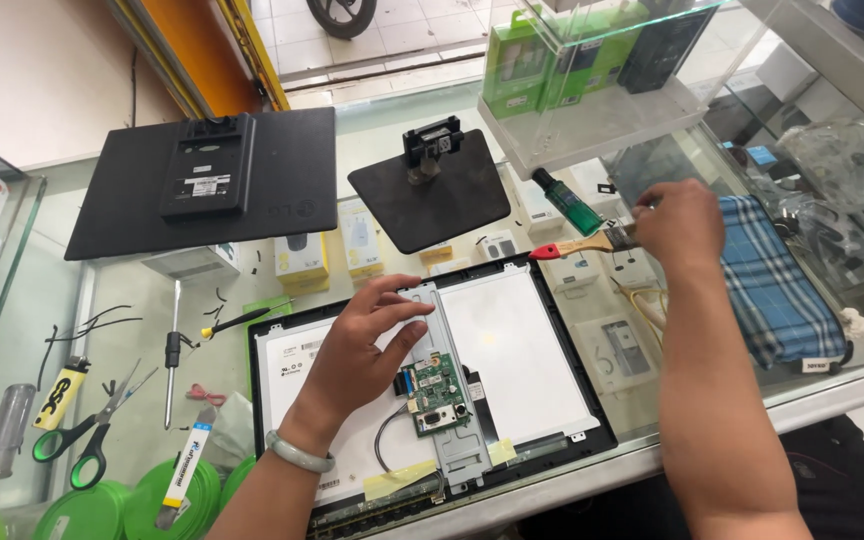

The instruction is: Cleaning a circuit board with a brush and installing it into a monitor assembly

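An opened flat monitor panel (512,340) lies face down on the glass counter, its white backing, metal bracket and green circuit board (437,392) exposed. My left hand (367,345) rests flat on the panel just left of the bracket, fingers spread, holding nothing; a pale green bangle is on the wrist. My right hand (677,222) hovers to the right of the panel's far edge, closed around the bristle end of a small paintbrush (577,246) whose wooden handle with a red tip points left.
The monitor's black back cover (282,175) and its stand base (432,200) lie farther back. Left of the panel are a screwdriver (172,352), green-handled scissors (82,440), a lighter and green lids. A plaid blue pouch (777,285) lies right; a clear display box (592,110) stands behind.
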